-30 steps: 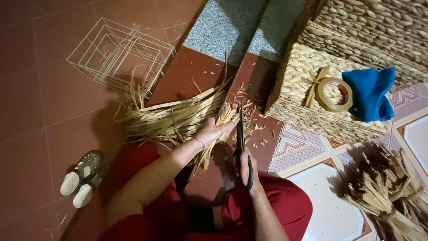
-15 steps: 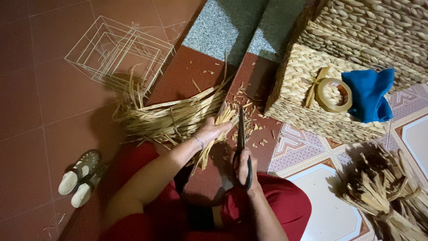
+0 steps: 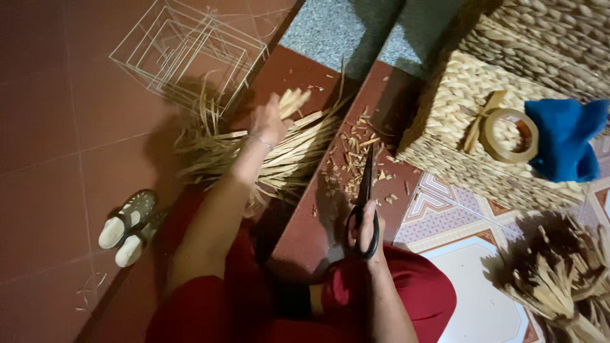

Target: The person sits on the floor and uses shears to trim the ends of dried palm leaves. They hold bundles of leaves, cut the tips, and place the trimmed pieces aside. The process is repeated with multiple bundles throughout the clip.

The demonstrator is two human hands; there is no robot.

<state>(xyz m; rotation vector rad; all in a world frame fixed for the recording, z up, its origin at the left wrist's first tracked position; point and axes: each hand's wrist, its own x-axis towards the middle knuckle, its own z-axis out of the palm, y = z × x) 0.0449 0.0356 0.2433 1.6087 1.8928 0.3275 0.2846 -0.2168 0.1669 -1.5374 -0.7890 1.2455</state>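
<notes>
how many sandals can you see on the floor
2. The sandals lie side by side on the red tiles at lower left, just left of the person's left arm. Others may be hidden outside the view.

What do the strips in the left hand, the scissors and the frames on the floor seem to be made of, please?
The strips in the left hand look like dried plant fibre, reed or straw: pale tan, flat, matte. The scissors in the right hand seem dark metal with black loop handles, possibly plastic. The frames look like thin wire, light-coloured, perhaps coated; only bare outlines show.
</notes>
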